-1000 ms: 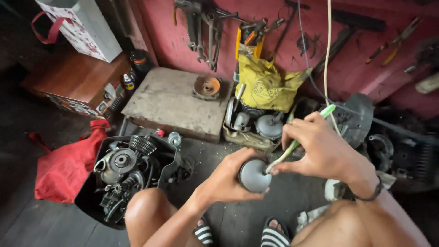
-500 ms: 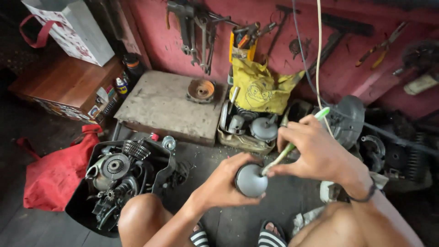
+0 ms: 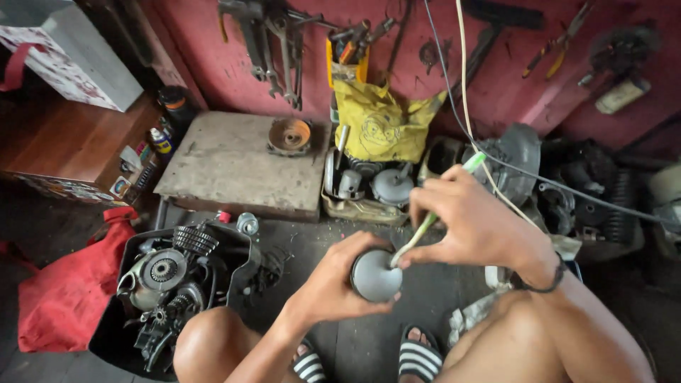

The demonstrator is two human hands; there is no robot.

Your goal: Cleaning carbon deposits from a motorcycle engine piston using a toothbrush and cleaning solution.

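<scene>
Gripping a round grey metal piston (image 3: 376, 275), the left hand (image 3: 337, 284) is wrapping its fingers around it at frame centre. The right hand (image 3: 472, 223), at two o'clock, is pinching a green-and-white plastic toothbrush (image 3: 434, 214), its head touching the piston crown.

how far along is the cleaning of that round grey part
Done: engine sits stripped in the black tub. In hand: left hand grips the round grey part; right hand works a green-handled brush on its face. Left: parts in the tray lie untouched.
</scene>
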